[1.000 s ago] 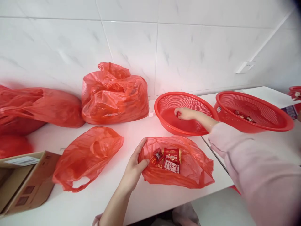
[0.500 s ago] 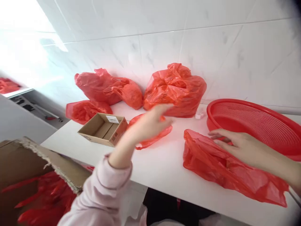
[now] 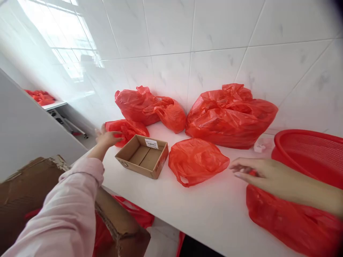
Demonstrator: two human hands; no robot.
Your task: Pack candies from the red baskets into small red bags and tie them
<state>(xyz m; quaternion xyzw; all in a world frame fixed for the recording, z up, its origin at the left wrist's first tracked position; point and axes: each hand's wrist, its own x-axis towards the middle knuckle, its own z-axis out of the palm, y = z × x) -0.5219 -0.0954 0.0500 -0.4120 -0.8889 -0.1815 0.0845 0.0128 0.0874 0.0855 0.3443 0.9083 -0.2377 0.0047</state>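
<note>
My left hand [image 3: 106,137] reaches far left to a small red plastic bag [image 3: 128,128] at the table's back corner. Its fingers are spread and the thumb touches the bag. My right hand [image 3: 250,172] lies flat with fingers stretched out on the edge of a flattened red bag [image 3: 292,221] at the right. Between the hands stand an open, shallow cardboard box [image 3: 143,160] and another limp red bag [image 3: 197,160].
Two fuller red bags [image 3: 150,107] [image 3: 230,114] lean against the white tiled wall. A red mesh basket [image 3: 308,150] sits at the right on the white table [image 3: 182,207]. A torn large carton [image 3: 120,225] holding red bags stands below the table's left edge.
My view has swung left. My left hand has gone from mid-air over the middle bag out to the small bag in the corner. My right hand stays on the flattened bag.
</note>
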